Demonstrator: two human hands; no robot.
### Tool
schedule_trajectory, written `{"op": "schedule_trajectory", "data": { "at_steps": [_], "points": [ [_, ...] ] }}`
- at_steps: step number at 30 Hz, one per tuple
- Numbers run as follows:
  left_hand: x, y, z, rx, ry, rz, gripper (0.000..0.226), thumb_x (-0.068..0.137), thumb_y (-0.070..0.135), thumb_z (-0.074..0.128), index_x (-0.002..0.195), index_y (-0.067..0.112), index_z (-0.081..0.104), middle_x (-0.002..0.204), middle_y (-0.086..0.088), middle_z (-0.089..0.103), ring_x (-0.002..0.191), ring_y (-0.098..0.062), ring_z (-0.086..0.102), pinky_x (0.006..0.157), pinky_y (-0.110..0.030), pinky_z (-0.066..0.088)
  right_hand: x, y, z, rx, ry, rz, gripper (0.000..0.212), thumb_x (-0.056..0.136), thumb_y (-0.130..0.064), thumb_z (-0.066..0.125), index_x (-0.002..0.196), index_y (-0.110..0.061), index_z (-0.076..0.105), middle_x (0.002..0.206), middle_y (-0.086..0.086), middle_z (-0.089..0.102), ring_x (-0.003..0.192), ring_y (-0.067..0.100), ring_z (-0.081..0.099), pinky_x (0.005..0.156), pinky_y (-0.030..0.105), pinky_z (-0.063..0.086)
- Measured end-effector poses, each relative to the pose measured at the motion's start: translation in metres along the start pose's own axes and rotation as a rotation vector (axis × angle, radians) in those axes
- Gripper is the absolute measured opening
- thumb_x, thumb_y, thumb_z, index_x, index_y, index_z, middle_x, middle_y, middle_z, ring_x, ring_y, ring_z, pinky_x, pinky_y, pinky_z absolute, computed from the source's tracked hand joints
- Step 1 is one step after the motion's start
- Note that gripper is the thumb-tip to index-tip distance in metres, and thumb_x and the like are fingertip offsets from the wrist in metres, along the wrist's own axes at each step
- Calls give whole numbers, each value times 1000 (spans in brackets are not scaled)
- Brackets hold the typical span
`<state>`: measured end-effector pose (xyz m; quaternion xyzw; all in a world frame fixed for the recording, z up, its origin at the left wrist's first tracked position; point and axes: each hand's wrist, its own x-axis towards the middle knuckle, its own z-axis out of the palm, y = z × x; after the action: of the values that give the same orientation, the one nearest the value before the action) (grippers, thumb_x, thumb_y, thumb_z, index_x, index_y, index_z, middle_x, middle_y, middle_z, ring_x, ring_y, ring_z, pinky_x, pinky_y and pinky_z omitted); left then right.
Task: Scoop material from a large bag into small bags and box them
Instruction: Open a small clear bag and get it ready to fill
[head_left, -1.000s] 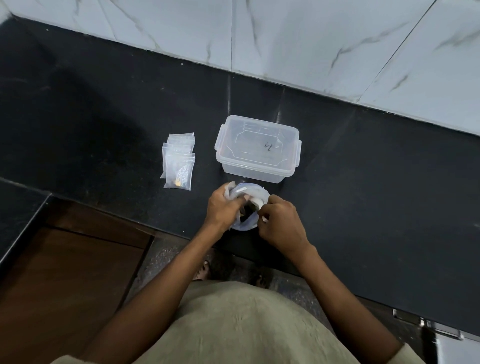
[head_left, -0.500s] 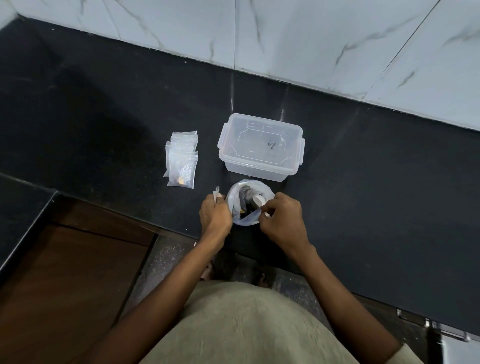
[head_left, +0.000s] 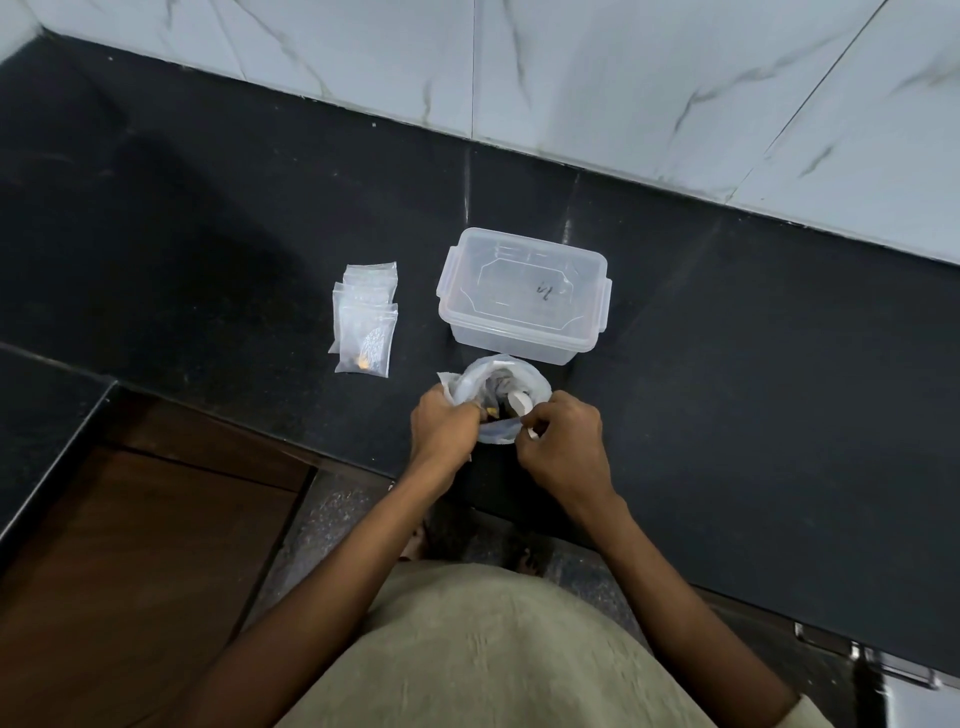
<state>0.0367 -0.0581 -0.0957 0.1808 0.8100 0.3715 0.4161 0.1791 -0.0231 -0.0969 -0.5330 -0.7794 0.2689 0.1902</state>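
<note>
A large clear plastic bag (head_left: 519, 376) stands open near the counter's front edge, with dark material inside. My left hand (head_left: 441, 428) grips a small clear bag (head_left: 445, 383) at the large bag's left rim. My right hand (head_left: 563, 441) pinches a white scoop (head_left: 521, 402) whose bowl sits inside the large bag. Behind the bag stands a clear plastic box (head_left: 524, 293) with clip lugs, nothing in it. A stack of small zip bags (head_left: 366, 319) lies to the left; the top one holds a few yellow bits.
The black stone counter (head_left: 727, 364) runs to a white marble wall (head_left: 623, 78) at the back. A lower black ledge (head_left: 41, 415) and a brown wooden surface (head_left: 130, 571) lie at the left. My feet show on the speckled floor below the edge.
My left hand has come away from over the large bag's mouth and now grips the small bag at its left rim. The bag's mouth shows more open. The scoop stays inside.
</note>
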Motion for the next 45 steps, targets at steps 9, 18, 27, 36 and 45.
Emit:
{"op": "schedule_trajectory", "data": {
  "at_steps": [9,18,27,36,45],
  "points": [
    [5,4,5,-274,-115,17,43,84,-2,59,124,13,62,84,2,76,76,-8,73,67,-24,58,0,-2,-1,-8,6,84,9,72,-4,76,79,-6,79,79,9,69,69,17,61,60,8,35],
    [9,1,10,-258,-211,53,56,76,-27,57,108,18,60,99,-5,69,98,-22,69,77,-30,61,1,-8,-7,69,-1,121,16,67,2,72,78,-6,80,76,6,71,64,10,57,59,5,36],
    [9,3,8,-335,-148,18,41,77,-17,56,110,5,69,88,-7,72,89,-23,69,82,-39,58,3,-10,-13,145,-8,193,11,70,-2,74,74,-10,80,70,-2,72,68,10,66,67,19,51],
    [5,6,11,-303,-113,-4,48,67,17,79,112,21,62,105,-7,74,98,-24,72,89,-43,60,4,-10,-16,280,0,310,10,68,-3,75,73,-11,79,62,-15,67,61,0,67,56,10,51],
    [8,17,14,55,-32,161,55,89,7,64,142,11,49,127,-5,62,101,-11,56,80,-20,44,5,-10,-18,281,11,317,11,68,-4,74,71,-13,80,59,-15,67,61,-3,67,55,9,49]
  ]
}}
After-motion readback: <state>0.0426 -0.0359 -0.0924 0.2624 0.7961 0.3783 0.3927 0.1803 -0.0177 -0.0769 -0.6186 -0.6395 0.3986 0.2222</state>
